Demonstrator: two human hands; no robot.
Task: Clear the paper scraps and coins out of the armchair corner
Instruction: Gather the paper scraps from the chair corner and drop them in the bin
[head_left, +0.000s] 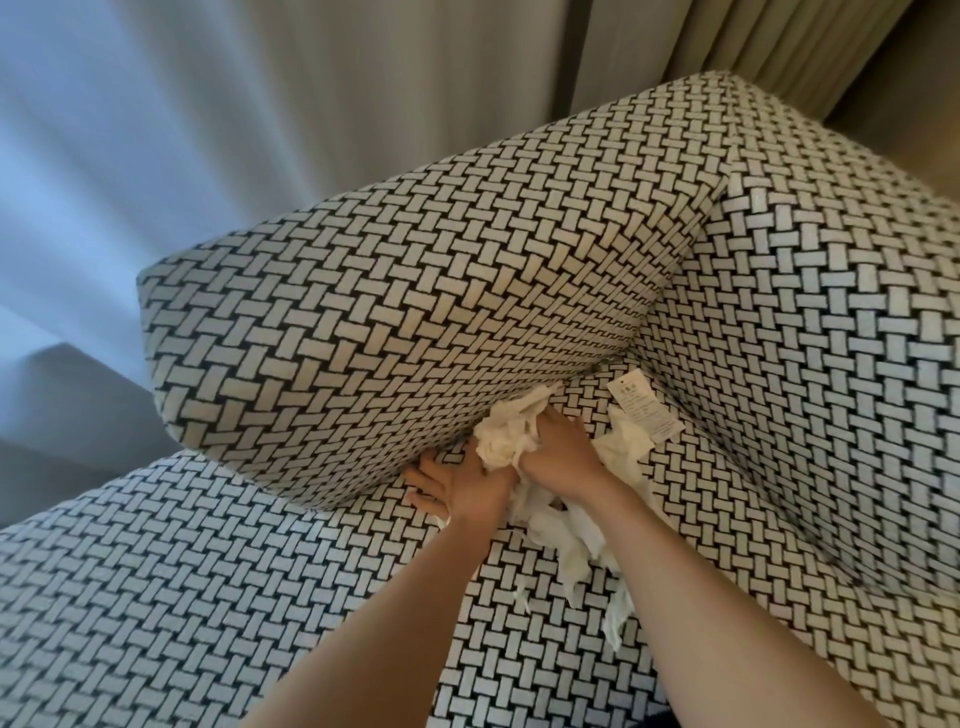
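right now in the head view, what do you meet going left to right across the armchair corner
left hand → right hand on the paper scraps → care label → patterned armrest

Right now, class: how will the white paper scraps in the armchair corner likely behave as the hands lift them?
The paper scraps look thin and crumpled, so probably floppy and light. Loose strips trail below the right hand, so pieces may well drop or tear away. The left hand presses alongside; gathering with both seems wise.
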